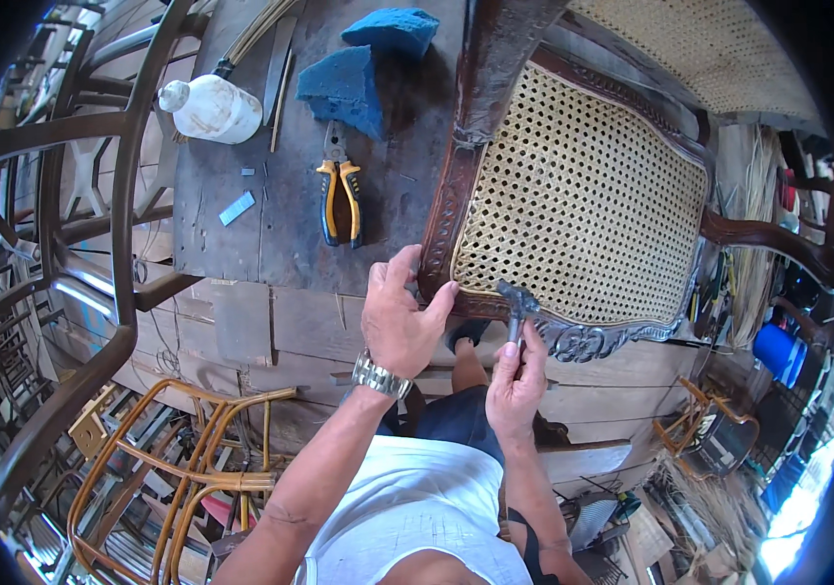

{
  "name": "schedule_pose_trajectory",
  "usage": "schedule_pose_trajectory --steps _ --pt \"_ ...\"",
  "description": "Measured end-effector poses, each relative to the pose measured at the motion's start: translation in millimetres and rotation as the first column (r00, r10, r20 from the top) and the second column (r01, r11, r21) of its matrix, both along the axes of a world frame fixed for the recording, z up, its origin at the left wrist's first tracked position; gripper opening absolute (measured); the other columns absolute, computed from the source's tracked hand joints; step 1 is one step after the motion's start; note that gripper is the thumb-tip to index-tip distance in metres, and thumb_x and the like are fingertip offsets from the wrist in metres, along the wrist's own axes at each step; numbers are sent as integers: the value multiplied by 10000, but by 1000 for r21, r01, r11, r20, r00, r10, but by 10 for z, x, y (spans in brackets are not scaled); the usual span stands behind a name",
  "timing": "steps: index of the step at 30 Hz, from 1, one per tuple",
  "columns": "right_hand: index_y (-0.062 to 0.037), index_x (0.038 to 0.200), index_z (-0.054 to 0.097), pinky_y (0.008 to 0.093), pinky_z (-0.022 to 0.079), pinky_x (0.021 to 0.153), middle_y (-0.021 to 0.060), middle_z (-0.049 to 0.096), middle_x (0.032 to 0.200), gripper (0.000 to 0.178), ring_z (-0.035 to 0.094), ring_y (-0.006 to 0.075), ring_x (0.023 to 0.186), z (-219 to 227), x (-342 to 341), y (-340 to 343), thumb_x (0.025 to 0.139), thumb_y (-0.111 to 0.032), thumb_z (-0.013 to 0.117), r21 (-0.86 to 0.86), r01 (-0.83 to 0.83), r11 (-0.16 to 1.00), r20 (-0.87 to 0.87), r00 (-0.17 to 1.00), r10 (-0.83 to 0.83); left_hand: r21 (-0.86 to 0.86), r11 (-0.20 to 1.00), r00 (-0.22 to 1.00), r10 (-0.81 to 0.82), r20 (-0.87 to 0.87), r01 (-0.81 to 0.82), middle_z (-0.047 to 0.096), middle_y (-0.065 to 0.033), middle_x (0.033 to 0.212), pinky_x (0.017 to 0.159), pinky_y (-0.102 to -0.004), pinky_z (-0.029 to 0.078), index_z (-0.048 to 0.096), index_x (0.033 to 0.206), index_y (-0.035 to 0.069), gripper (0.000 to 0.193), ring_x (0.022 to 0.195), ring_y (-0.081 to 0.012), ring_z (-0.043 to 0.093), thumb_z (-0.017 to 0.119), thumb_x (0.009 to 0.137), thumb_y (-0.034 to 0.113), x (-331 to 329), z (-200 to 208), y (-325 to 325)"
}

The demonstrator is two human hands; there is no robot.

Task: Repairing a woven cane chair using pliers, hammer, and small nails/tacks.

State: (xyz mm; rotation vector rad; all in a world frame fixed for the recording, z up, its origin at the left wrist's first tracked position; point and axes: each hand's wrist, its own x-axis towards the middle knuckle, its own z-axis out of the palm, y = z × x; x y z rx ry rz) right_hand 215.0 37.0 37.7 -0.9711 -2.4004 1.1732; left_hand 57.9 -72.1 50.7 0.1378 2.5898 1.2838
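A dark carved wooden chair with a woven cane panel [583, 195] lies on the worktable, its near edge facing me. My left hand [399, 317] is at the near left corner of its wooden frame [444, 219], thumb on the inner edge by the cane and fingers round the outer side. In my right hand [516, 385] is a small hammer [516, 310], gripped by its handle close to the head. The hammer head sits over the near edge of the cane, to the right of my left thumb. Part of the handle is hidden by my fingers.
Pliers with yellow-black handles [341, 200], blue foam pieces [344, 88], a white bottle [212, 109] and a staple strip [237, 208] lie on the worktable [285, 258]. Dark chair frames [124, 195] stand left, a rattan frame [207, 478] lower left, and cane strands lie right.
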Motion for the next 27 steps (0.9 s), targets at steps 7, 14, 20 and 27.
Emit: schedule_pose_trajectory --steps 7,14,20,27 --pt "-1 1342 585 279 521 629 81 653 831 305 618 133 672 248 -235 35 1049 -84 573 -442 -7 897 -9 1000 3 236 972 987 -36 154 -2 560 -46 977 652 -276 523 637 1334 108 600 744 -111 559 865 779 129 -32 -310 -196" --pt "-2 1288 614 331 552 689 140 703 936 269 692 228 766 473 -409 152 1037 -99 605 -235 -177 956 -30 984 175 416 907 939 -199 281 67 564 -12 1092 842 -248 530 596 1429 121 750 917 -96 574 881 743 18 -77 -304 -387" --pt "-29 1274 623 389 569 763 202 725 1105 261 730 328 896 532 -425 263 1023 -103 621 -262 -218 940 63 968 242 434 901 935 -169 312 17 562 -13 1106 849 -244 521 602 1424 126 754 928 -100 580 892 735 33 -74 -300 -354" --pt "-62 1302 616 362 556 682 144 718 907 270 713 240 745 732 -597 465 1039 -121 599 -295 -261 919 152 937 314 438 899 930 -160 331 -2 562 -14 1103 843 -249 522 611 1413 122 738 924 -102 581 887 736 20 -73 -317 -362"
